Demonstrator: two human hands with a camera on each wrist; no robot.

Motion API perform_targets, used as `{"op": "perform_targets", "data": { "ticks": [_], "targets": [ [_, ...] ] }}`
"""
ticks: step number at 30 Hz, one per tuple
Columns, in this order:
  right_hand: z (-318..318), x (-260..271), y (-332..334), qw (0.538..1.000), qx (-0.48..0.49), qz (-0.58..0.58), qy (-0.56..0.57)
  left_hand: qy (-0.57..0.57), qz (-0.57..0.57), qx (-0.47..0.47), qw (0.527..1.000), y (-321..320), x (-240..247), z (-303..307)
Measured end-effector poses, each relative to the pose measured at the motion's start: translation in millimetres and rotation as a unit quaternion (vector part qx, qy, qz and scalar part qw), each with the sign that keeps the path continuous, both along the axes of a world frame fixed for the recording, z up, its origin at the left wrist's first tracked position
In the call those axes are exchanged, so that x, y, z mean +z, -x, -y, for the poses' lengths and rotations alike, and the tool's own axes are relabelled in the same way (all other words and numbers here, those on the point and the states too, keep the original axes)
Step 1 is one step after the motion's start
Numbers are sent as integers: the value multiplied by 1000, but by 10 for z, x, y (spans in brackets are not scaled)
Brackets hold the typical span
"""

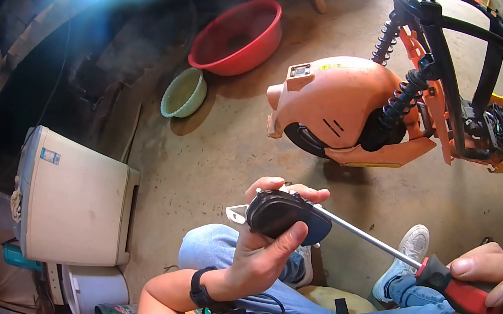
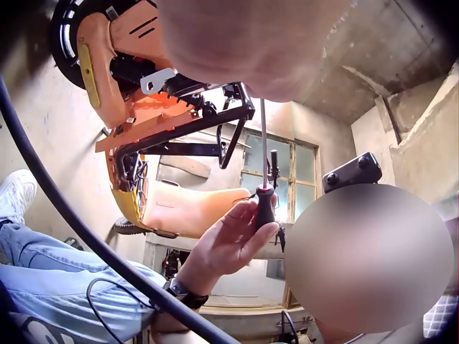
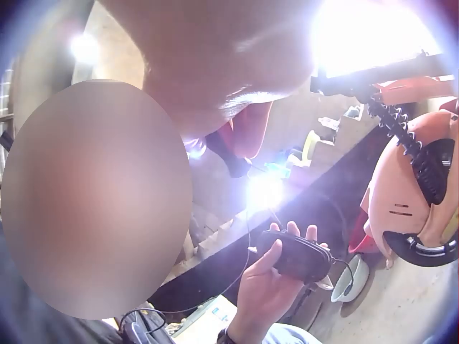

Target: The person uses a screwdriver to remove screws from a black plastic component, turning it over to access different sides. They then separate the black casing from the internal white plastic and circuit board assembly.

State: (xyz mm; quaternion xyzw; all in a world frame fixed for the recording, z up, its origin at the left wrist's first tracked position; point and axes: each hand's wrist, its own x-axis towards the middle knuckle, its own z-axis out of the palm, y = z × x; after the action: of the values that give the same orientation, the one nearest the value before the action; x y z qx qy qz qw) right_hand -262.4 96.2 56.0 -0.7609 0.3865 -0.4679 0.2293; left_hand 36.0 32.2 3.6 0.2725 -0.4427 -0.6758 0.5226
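In the head view the left hand point(image 1: 262, 256) grips a dark oval part point(image 1: 281, 217) with a pale metal bracket point(image 1: 236, 213) at its left end. The right hand point(image 1: 482, 289) holds a screwdriver point(image 1: 453, 288) by its red and black handle, its long shaft reaching left to the part's right edge. Whether the tip sits in a screw cannot be told. The right wrist view shows the left hand point(image 3: 269, 297) round the black part point(image 3: 297, 258), thumb on its face. In the left wrist view the right hand point(image 2: 233, 240) has its fingers round the handle point(image 2: 265, 204).
An orange vehicle body point(image 1: 352, 94) with black frame and springs stands ahead at the right. A red basin point(image 1: 240, 38) and a pale green basin point(image 1: 184, 92) lie on the floor. At the left are a cream box point(image 1: 79, 199) and a white bucket point(image 1: 95, 289).
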Motion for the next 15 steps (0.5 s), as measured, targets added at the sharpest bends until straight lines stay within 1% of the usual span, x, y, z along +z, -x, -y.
{"op": "perform_targets", "data": {
  "ticks": [1,2,4,7,15],
  "targets": [
    [23,5,-18,1000,12,4,26,0,0,-1,1000,2,-3,-1],
    [10,2,-8,1000,12,4,26,5,7,2,1000,3,-7,-4],
    [-36,-10,18,1000,-3,3,-9,9,14,5,1000,2,-9,-9],
    [-56,-39,5,1000,-10,19,-12,18,25,2,1000,-3,-8,-22],
    [-48,-38,25,1000,-3,3,-7,43,54,-6,998,-15,-30,-19]
  ]
}}
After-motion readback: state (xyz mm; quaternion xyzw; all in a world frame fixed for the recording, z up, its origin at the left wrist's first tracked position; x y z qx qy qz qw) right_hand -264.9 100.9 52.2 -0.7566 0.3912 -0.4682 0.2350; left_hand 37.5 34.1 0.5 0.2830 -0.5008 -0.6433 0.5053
